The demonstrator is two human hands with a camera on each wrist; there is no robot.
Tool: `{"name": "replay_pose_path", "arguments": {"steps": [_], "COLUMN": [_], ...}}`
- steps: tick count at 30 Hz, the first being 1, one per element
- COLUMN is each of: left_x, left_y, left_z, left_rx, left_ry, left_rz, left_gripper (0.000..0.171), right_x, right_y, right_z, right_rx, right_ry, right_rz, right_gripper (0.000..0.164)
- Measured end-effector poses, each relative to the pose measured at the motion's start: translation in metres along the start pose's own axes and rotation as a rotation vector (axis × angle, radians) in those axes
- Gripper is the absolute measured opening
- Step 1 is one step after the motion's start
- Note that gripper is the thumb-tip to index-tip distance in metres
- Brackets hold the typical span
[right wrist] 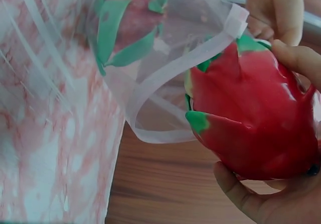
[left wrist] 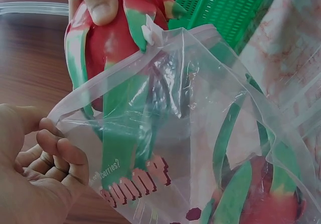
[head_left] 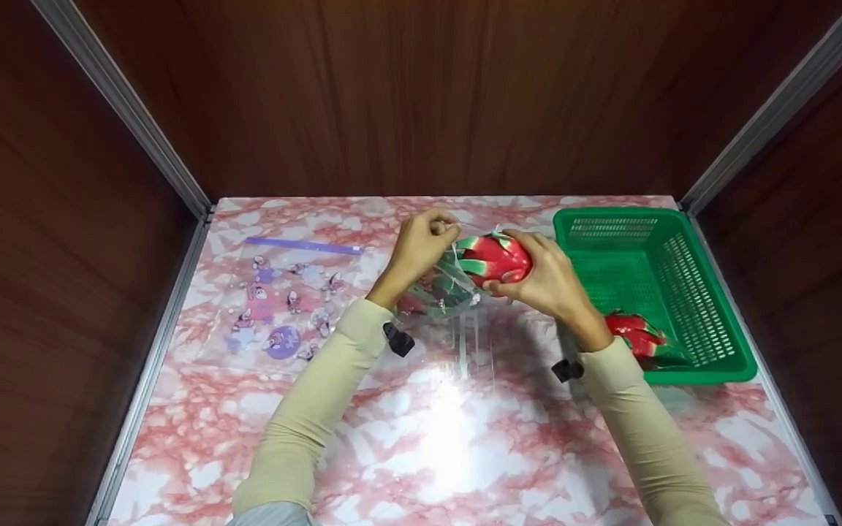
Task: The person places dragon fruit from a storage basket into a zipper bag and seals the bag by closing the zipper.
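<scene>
My left hand (head_left: 425, 245) pinches the rim of a clear zip bag (left wrist: 170, 98) with pink lettering, pulling its mouth wide. Inside the bag's lower part lies one red dragon fruit (left wrist: 266, 204) with green scales. My right hand (head_left: 549, 277) grips a second dragon fruit (right wrist: 256, 113), fingers and thumb round its body. This fruit's green-tipped end is at the bag's mouth, partly behind the clear plastic in the left wrist view. The slider (right wrist: 235, 20) of the bag is right beside the fruit.
A green basket (head_left: 739, 343) stands on the right, with another dragon fruit (head_left: 636, 336) at its near left corner, partly behind my right forearm. A flat clear bag with cartoon prints (head_left: 282, 307) and a purple zip lies at left. Wooden panels (head_left: 421, 95) enclose the marbled table (head_left: 362, 453).
</scene>
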State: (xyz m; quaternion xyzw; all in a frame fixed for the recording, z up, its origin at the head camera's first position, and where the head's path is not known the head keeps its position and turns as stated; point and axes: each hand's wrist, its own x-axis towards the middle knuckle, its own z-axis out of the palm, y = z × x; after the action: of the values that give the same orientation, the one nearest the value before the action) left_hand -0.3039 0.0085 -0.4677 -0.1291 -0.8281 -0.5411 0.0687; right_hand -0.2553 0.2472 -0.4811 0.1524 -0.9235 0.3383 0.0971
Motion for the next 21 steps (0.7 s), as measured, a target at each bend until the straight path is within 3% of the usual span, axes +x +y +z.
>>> {"name": "replay_pose_path", "arguments": {"steps": [21], "left_x": [-0.005], "left_y": [-0.001], "left_z": [-0.001], "left_rx": [-0.029], "left_ry": [-0.073], "left_rz": [-0.018], "left_gripper": [0.027], "right_x": [0.011], "right_y": [0.009], "right_z": [-0.007], "right_rx": [0.146], "right_ry": [-0.022], "right_rz": [0.119], "right_gripper": [0.089]}}
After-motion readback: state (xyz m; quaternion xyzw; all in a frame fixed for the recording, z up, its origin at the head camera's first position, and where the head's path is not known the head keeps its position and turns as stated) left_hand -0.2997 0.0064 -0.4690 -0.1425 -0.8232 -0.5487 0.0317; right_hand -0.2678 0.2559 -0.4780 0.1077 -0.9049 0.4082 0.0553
